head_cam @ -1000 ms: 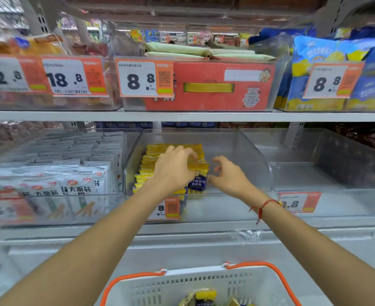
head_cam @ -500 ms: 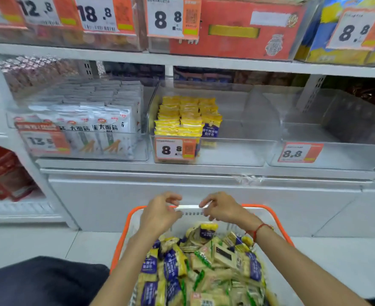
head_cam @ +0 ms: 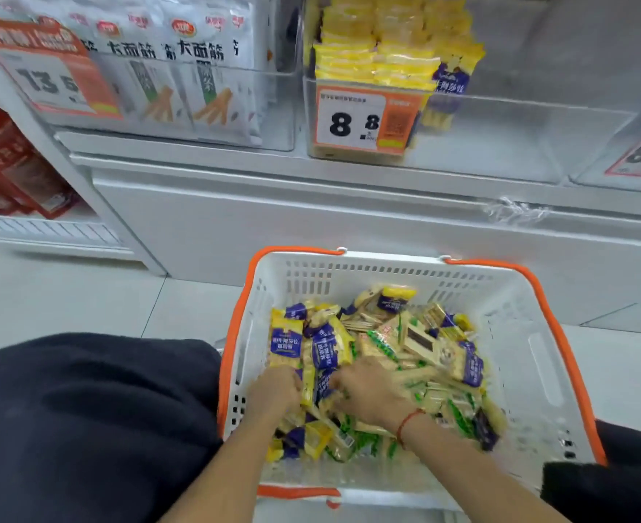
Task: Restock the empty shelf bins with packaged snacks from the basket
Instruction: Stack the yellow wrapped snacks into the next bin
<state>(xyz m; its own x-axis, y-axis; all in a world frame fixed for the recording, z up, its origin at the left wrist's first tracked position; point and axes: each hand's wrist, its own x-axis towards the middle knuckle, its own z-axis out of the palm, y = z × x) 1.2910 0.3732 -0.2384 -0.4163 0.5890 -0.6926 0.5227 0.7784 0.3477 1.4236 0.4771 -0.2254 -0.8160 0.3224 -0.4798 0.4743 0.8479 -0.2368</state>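
Both hands had dropped from the shelf bin (head_cam: 462, 118) into the basket (head_cam: 519, 334); left hand (head_cam: 275, 388) and right hand (head_cam: 368, 394) closed around snack packets (head_cam: 321, 383) between them, starting another refill load.

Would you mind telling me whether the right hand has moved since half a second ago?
Yes. The right hand has dropped from the far rim of the basket into the snack packets inside.

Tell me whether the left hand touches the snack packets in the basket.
Touching: the head view shows the left hand pressed into the snack packets, fingers among them.
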